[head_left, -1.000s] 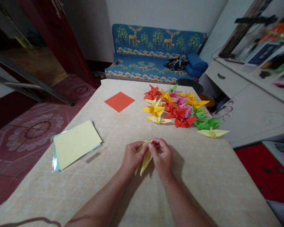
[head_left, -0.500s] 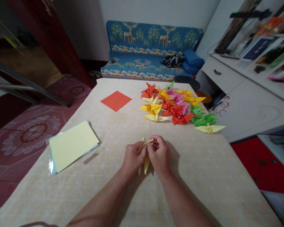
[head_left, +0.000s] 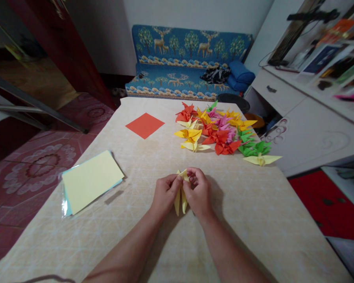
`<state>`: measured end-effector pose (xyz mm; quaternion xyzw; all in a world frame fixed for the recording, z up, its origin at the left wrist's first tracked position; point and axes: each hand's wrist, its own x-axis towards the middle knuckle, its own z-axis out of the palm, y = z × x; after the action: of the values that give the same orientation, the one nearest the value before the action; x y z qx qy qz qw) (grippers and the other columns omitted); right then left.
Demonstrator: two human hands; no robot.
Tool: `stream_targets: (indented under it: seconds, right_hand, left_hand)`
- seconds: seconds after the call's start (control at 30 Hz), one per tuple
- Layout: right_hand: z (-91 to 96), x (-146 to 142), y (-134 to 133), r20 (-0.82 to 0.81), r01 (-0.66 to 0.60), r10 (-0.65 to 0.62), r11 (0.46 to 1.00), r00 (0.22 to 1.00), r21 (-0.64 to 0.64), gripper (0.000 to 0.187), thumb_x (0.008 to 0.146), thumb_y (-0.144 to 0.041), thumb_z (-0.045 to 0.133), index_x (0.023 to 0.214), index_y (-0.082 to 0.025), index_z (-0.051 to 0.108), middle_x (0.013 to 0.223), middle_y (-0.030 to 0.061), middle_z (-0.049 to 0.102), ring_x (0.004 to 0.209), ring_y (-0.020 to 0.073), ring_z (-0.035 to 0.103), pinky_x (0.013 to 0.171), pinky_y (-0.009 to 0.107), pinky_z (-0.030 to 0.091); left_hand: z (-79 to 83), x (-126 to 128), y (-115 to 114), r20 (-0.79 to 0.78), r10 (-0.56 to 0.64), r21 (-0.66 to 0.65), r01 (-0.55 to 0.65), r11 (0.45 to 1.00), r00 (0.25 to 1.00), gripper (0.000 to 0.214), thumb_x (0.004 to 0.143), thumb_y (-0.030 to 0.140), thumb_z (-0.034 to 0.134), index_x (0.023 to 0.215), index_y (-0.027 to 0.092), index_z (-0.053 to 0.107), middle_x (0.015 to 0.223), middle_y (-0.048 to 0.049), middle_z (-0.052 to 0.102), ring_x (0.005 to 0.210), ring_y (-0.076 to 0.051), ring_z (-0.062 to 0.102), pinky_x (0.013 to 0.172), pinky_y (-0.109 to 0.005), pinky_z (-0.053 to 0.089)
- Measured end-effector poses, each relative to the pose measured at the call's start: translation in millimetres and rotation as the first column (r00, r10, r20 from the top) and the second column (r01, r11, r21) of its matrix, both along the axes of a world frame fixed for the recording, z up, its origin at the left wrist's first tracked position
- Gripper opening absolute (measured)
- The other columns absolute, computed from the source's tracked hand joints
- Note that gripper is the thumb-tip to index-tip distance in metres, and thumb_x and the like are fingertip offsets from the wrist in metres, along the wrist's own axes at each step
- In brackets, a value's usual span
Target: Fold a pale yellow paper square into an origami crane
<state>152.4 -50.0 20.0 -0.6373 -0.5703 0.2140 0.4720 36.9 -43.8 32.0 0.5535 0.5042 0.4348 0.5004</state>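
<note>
A pale yellow folded paper crane (head_left: 177,202) is between my hands above the middle of the table, its two long points hanging toward me. My left hand (head_left: 166,195) is closed on its left side, thumb pressed near the top. With thumb and fingers, my right hand (head_left: 198,190) pinches the upper right part. The thumbs nearly meet, and the fingers hide much of the paper's middle. Beyond the hands, a group of folded paper cranes (head_left: 218,136) in red, orange, pink, green and yellow lies at the table's far right.
An orange-red paper square (head_left: 144,125) lies flat at the far left of the table (head_left: 129,239). Nearer on the left is a stack of yellow and blue paper (head_left: 93,181) with a clear wrapper. A blue patterned sofa (head_left: 177,72) stands behind; a white cabinet (head_left: 318,129) is on the right.
The yellow paper's top part, earlier a narrow strip slanting up right, now stands broader and more upright between the thumbs. The lower points have turned slightly. Both hands stay in nearly the same place.
</note>
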Motion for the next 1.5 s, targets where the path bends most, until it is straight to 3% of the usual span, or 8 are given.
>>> stream_targets:
  seconds: [0.1,0.3,0.5,0.87,1.0,1.23,1.33,1.5]
  right_hand:
    - [1.7,-1,-1,0.101,-0.002,-0.002,0.999,0.995,0.043,0.034,0.071,-0.015,0.053,0.104,-0.023,0.057,0.091,0.0052,0.067,0.077,0.0199,0.062,0.07,0.031,0.049]
    - [4.8,2,0,0.21,-0.012,-0.003,0.997,0.978,0.071,0.034,0.076,-0.014,0.049,0.109,-0.019,0.056,0.091,0.0069,0.067,0.08,0.0199,0.063,0.072,0.03,0.048]
    - [9.0,8,3,0.244,-0.026,0.0,0.994,0.97,0.107,0.016,0.084,-0.021,0.049,0.09,-0.019,0.063,0.084,0.006,0.067,0.078,0.0181,0.061,0.072,0.029,0.046]
    - [5.6,10,6,0.047,-0.026,0.023,0.997,0.999,0.068,0.014,0.082,-0.021,0.05,0.084,-0.02,0.064,0.081,0.0034,0.068,0.072,0.0161,0.061,0.066,0.026,0.046]
    - [3.3,10,7,0.03,0.01,-0.011,0.998,0.999,0.057,0.014,0.08,-0.02,0.05,0.08,-0.02,0.064,0.078,0.0034,0.068,0.07,0.0167,0.061,0.065,0.026,0.047]
    - [3.0,4,3,-0.102,0.034,-0.033,0.999,0.994,0.008,0.01,0.078,-0.029,0.058,0.079,-0.02,0.06,0.071,0.0008,0.065,0.061,0.0143,0.059,0.059,0.024,0.046]
    - [2.3,3,3,-0.108,0.019,-0.021,1.0,0.994,-0.012,0.017,0.076,-0.035,0.062,0.085,-0.02,0.059,0.073,0.0008,0.065,0.062,0.0146,0.06,0.059,0.024,0.047]
    - [-1.2,3,4,-0.161,0.007,-0.004,1.0,0.987,0.014,0.014,0.082,-0.031,0.055,0.077,-0.018,0.061,0.072,0.0028,0.066,0.064,0.0154,0.061,0.062,0.024,0.047]
  left_hand:
    - [-0.7,1,0,0.011,0.018,-0.021,-0.018,1.0,1.0,0.039,0.084,0.043,0.051,0.067,0.012,0.066,0.058,-0.0012,0.058,0.053,-0.011,0.045,0.05,-0.021,0.033]
    - [-0.1,1,0,-0.059,0.007,0.023,-0.005,1.0,0.998,0.039,0.084,0.043,0.05,0.066,0.012,0.064,0.058,-0.0014,0.056,0.055,-0.011,0.045,0.051,-0.021,0.032]
    - [-2.6,3,-1,-0.116,-0.015,0.074,0.023,0.997,0.993,0.039,0.085,0.043,0.05,0.069,0.011,0.067,0.061,-0.0028,0.06,0.056,-0.012,0.046,0.053,-0.022,0.035]
    - [-0.8,2,-2,-0.144,-0.045,0.099,0.059,0.993,0.989,0.037,0.086,0.038,0.05,0.066,0.012,0.066,0.058,0.0,0.056,0.054,-0.01,0.044,0.051,-0.02,0.032]
    - [-3.5,2,-2,-0.149,-0.027,0.089,0.04,0.995,0.988,0.034,0.085,0.038,0.051,0.076,0.012,0.071,0.059,-0.0004,0.059,0.056,-0.011,0.049,0.052,-0.02,0.035]
    - [-3.2,3,4,-0.027,0.049,0.079,-0.047,0.996,0.998,0.027,0.08,0.031,0.059,0.097,0.014,0.072,0.093,-0.0068,0.073,0.085,-0.02,0.065,0.075,-0.025,0.047]
    - [-3.6,3,4,-0.034,0.041,0.084,-0.038,0.996,0.999,0.026,0.08,0.029,0.059,0.096,0.014,0.073,0.091,-0.007,0.073,0.083,-0.02,0.066,0.074,-0.025,0.048]
    - [-5.0,4,4,-0.016,0.053,0.021,-0.053,0.998,0.998,0.026,0.076,0.033,0.064,0.09,0.013,0.074,0.084,-0.0063,0.074,0.076,-0.019,0.066,0.066,-0.023,0.047]
